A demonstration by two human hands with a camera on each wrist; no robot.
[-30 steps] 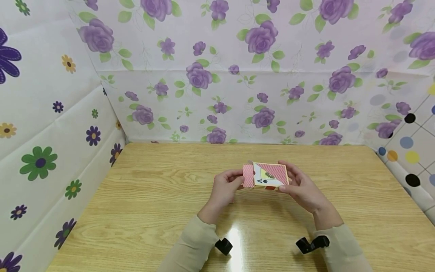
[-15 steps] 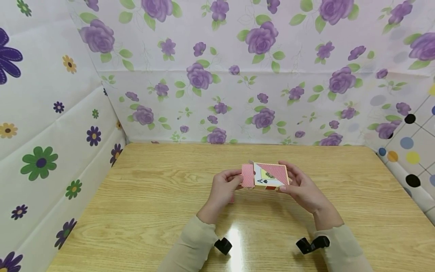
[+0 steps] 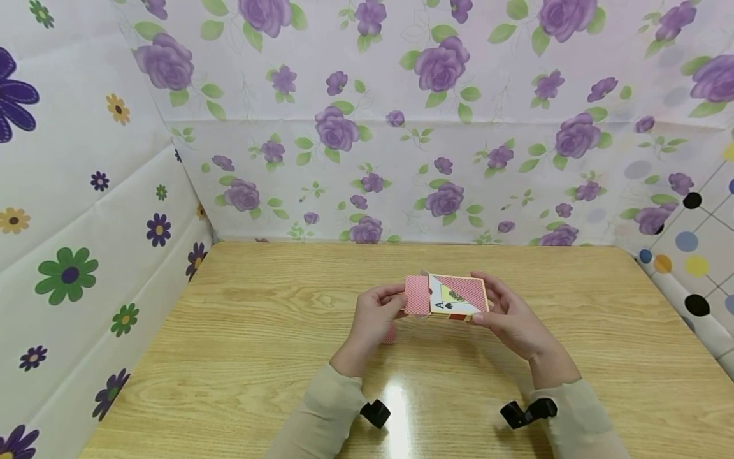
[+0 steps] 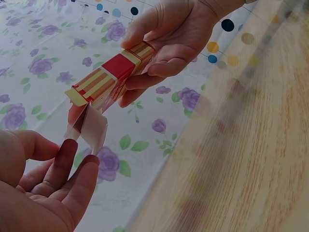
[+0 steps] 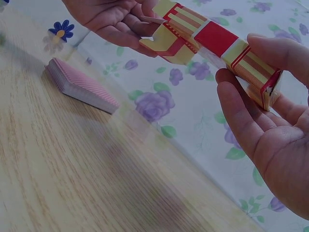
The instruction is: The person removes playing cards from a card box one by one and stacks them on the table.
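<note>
My right hand (image 3: 514, 324) grips the right end of a playing card box (image 3: 459, 294), its front printed with an ace of spades, red and yellow stripes along its side. The box is held up over the table, lying sideways. At its open left end my left hand (image 3: 371, 319) pinches a red-backed playing card (image 3: 417, 295) that sticks partway out; the rest is hidden inside. Open flaps (image 5: 171, 44) hang at that end in the right wrist view. Below the left hand, a stack of red-backed cards (image 5: 79, 87) lies on the table, mostly covered in the head view.
The wooden table (image 3: 258, 331) reaches back to a wall covering (image 3: 401, 159) with purple roses. A flowered sheet (image 3: 109, 217) stands along the left side, a dotted one (image 3: 688, 268) along the right. A black camera mount (image 3: 527, 413) sits on the right wrist.
The left hand has drawn slightly left, and more of the red-backed card shows outside the box. More of the stack on the table is visible. The right hand and box stay nearly still.
</note>
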